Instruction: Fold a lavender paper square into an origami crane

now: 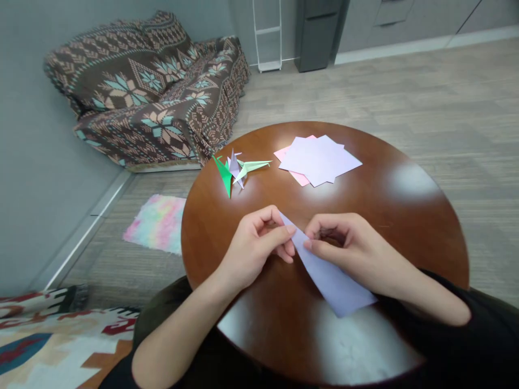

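Right now the left hand (259, 240) and right hand (344, 243) both pinch the upper tip of a lavender paper (328, 273) lying folded at about six o'clock on the round surface (405, 216). With only fingertips holding it, the layers could slide and the crease run crooked. Finished paper cranes (237, 170) sit at eleven o'clock and a stack of loose sheets (318, 159) at twelve, well apart; a wide sweep might scatter them.

both hands pinching lilac paper (330, 275), round table (405, 216)
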`<state>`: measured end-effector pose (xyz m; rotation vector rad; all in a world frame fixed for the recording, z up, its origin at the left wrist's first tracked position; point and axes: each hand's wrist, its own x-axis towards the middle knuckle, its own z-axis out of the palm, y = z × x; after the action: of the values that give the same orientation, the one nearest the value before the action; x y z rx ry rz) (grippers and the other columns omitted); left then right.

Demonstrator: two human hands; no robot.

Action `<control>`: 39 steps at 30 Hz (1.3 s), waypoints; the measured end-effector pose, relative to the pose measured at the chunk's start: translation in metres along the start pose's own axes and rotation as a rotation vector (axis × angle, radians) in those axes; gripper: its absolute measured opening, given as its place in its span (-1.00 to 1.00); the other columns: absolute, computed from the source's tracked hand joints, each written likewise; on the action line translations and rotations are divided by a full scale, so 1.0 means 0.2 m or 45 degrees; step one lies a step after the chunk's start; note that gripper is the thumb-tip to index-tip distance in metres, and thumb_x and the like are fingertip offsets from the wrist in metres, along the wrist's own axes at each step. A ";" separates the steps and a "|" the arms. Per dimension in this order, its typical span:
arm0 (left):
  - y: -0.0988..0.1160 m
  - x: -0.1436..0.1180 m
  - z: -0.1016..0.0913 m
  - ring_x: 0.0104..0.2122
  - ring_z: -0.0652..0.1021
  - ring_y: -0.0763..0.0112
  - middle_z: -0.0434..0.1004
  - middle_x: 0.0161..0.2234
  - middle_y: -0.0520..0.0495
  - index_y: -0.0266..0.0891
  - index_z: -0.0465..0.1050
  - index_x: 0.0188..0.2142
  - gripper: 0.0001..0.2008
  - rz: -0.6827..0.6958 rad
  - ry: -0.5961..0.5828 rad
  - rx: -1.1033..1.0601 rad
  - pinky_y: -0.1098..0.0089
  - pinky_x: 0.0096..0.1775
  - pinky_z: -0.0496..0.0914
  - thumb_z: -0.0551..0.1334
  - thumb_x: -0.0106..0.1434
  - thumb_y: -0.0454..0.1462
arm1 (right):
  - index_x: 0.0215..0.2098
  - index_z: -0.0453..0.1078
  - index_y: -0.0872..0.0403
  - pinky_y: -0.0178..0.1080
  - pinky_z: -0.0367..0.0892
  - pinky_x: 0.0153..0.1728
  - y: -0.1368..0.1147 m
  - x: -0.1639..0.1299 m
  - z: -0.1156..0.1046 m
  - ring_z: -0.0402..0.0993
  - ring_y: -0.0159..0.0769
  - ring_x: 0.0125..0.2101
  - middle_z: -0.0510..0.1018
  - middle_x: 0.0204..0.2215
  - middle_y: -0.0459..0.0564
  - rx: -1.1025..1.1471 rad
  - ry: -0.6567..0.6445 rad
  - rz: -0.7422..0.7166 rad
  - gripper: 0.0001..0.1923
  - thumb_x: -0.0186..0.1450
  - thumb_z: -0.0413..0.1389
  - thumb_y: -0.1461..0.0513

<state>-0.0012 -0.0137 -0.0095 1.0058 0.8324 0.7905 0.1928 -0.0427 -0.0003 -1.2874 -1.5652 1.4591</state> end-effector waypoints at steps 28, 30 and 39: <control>-0.02 0.01 -0.01 -0.61 0.48 0.54 0.50 -0.58 0.05 -0.31 0.49 -0.41 -0.75 -0.102 -0.111 0.147 0.56 -0.56 0.43 0.48 0.15 -0.20 | -0.43 0.51 0.12 -0.35 0.05 -0.59 0.02 0.02 -0.05 0.21 -0.47 -0.58 0.45 -0.58 -0.15 0.069 0.162 0.009 -0.82 0.30 0.19 0.22; -0.03 0.02 -0.01 -0.61 0.48 0.54 0.50 -0.59 0.05 -0.31 0.48 -0.42 -0.76 -0.107 -0.116 0.131 0.56 -0.57 0.44 0.48 0.14 -0.23 | -0.44 0.51 0.13 -0.36 0.05 -0.60 0.02 0.02 -0.05 0.21 -0.47 -0.58 0.46 -0.58 -0.15 0.063 0.174 -0.007 -0.83 0.29 0.19 0.23; -0.02 0.01 0.00 -0.66 0.46 0.58 0.49 -0.62 0.08 -0.31 0.46 -0.45 -0.84 -0.081 -0.028 0.225 0.58 -0.58 0.42 0.42 0.12 -0.33 | -0.42 0.52 0.13 -0.36 0.19 -0.50 0.02 0.01 -0.03 0.34 -0.41 -0.51 0.54 -0.53 -0.10 0.083 0.114 0.048 -0.87 0.25 0.25 0.23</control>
<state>0.0010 -0.0124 -0.0134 1.1366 0.9229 0.6585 0.1986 -0.0388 -0.0032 -1.3324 -1.4315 1.4427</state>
